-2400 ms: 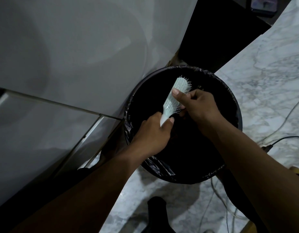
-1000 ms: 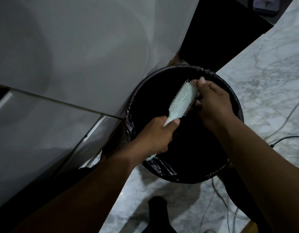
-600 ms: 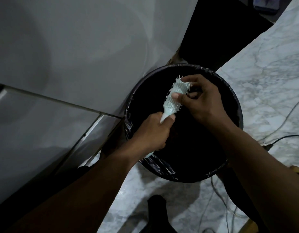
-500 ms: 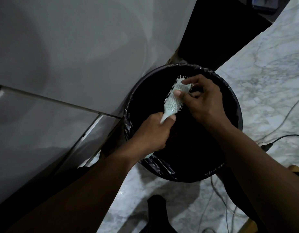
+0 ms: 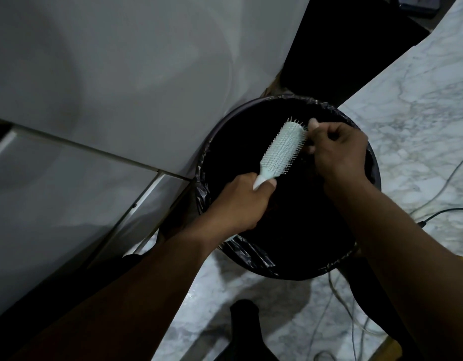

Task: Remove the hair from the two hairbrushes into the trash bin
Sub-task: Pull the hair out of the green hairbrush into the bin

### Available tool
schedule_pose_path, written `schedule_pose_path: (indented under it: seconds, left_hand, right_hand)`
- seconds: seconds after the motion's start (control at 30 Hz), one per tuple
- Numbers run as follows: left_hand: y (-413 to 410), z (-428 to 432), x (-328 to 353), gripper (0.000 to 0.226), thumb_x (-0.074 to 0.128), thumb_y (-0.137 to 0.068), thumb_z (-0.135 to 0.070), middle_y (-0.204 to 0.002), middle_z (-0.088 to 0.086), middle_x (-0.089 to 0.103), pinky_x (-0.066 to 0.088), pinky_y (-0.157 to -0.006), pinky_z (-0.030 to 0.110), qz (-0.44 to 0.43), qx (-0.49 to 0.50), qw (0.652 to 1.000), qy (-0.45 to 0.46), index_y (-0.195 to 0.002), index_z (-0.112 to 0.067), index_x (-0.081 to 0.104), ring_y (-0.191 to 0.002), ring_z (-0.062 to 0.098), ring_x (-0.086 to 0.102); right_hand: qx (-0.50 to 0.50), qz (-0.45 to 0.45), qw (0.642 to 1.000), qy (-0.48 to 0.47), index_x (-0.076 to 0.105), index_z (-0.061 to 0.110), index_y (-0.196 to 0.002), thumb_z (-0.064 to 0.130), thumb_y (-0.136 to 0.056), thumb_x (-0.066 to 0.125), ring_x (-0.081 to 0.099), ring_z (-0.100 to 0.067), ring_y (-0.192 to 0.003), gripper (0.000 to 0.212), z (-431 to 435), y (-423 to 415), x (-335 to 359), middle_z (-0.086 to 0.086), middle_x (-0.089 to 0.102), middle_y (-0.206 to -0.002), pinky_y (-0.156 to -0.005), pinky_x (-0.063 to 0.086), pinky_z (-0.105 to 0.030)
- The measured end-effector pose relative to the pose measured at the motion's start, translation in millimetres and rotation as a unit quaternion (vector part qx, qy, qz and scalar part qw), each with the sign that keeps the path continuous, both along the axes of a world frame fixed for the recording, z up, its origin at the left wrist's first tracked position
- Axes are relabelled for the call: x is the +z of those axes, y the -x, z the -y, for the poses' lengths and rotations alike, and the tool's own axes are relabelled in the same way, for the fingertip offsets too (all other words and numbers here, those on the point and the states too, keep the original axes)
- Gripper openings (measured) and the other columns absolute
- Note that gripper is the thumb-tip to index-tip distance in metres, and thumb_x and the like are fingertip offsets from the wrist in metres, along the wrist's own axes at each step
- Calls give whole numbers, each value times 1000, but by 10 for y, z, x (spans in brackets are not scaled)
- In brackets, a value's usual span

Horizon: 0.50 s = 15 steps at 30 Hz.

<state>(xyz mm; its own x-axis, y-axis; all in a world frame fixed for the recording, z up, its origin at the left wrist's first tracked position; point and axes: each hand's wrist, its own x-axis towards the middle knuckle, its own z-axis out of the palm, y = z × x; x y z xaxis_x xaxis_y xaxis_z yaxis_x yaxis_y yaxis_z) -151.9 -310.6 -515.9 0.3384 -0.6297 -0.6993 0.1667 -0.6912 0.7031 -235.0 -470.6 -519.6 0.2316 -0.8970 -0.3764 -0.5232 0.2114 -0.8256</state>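
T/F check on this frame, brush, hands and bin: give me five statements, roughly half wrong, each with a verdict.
1. The left hand grips the handle of the pale mint plastic hairbrush. True.
2. The brush is held over the round bin with the black liner. True.
3. The right hand rests on the white marble floor. False: its fingers are at the brush head's far end.
4. A second hairbrush lies inside the bin. False: none is visible there.
5. The bristles face down into the bin. False: they face up.
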Motion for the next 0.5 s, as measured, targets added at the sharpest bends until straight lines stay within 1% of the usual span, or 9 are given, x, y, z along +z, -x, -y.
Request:
schedule_pose_path:
  seconds: [0.03, 0.1, 0.17, 0.2, 0.23, 0.3, 0.37, 0.43, 0.5]
  left_hand:
    - [3, -3, -6, 32, 53, -98, -43, -58, -5, 49, 37, -54, 30, 8, -11, 1000, -6, -92, -12, 62, -40, 12, 43]
    - [18, -9, -14, 32, 53, -97, -45, -61, -3, 50, 40, -58, 32, 16, -25, 999, -20, -89, -15, 59, -43, 15, 44]
    - [12, -15, -22, 32, 52, -99, -43, -64, 0, 52, 41, -52, 29, 9, -12, 999, -40, -92, -13, 58, -41, 16, 46]
    - [-2, -17, -25, 32, 51, -100, -42, -66, 1, 52, 41, -49, 28, 6, -3, 999, -49, -94, -11, 58, -40, 16, 47]
    - [-17, -21, -26, 32, 50, -100, -42, -67, 2, 53, 42, -49, 28, 12, 1, 999, -53, -96, -11, 58, -42, 17, 49]
    - [-31, -27, -54, 32, 50, -98, -46, -73, 2, 57, 47, -54, 32, 57, -16, 997, -52, -97, -15, 58, -52, 21, 56]
    - [-9, -32, -69, 31, 49, -97, -47, -79, 3, 62, 50, -57, 34, 97, -35, 993, -50, -98, -17, 58, -59, 22, 60]
    - [15, -35, -78, 31, 49, -97, -47, -81, 5, 64, 53, -59, 37, 101, -32, 993, -43, -98, -18, 58, -61, 23, 61]
    - [15, -28, -72, 28, 50, -96, -45, -79, 5, 63, 52, -58, 39, 102, -22, 994, -30, -95, -18, 58, -59, 24, 59]
  right_hand:
    - [-15, -8, 1000, -10, 70, 16, -74, 47, -94, 61, 65, -15, -59, 38, 16, 7, 5, -2, 69, -68, -63, 57, -36]
    - [-6, -26, 999, -34, 70, 15, -69, 60, -91, 54, 63, -19, -60, 53, 1, 12, 45, -3, 65, -62, -65, 53, -38]
    - [64, -58, 995, -46, 65, 8, -72, 70, -83, 58, 58, -17, -59, 63, -58, -5, 84, -1, 59, -60, -64, 48, -33]
    - [110, -83, 989, -49, 60, 9, -70, 73, -78, 61, 55, -17, -57, 64, -98, -18, 107, -1, 56, -60, -62, 46, -32]
    - [150, -108, 981, -63, 56, 12, -67, 76, -73, 64, 52, -18, -55, 64, -144, -36, 136, -3, 53, -59, -60, 44, -32]
    - [197, -137, 962, -127, 53, 15, -61, 80, -66, 66, 47, -19, -52, 67, -215, -63, 164, -6, 48, -56, -56, 39, -32]
    - [215, -136, 951, -173, 57, 13, -63, 78, -70, 66, 46, -18, -50, 66, -259, -74, 165, -6, 48, -56, -53, 37, -29]
    - [226, -107, 951, -181, 58, 8, -64, 65, -83, 64, 43, -15, -45, 61, -274, -85, 171, -6, 48, -55, -46, 35, -22]
    - [231, -71, 954, -179, 55, 10, -57, 51, -93, 61, 40, -8, -37, 55, -262, -92, 181, 1, 48, -46, -41, 33, -17]
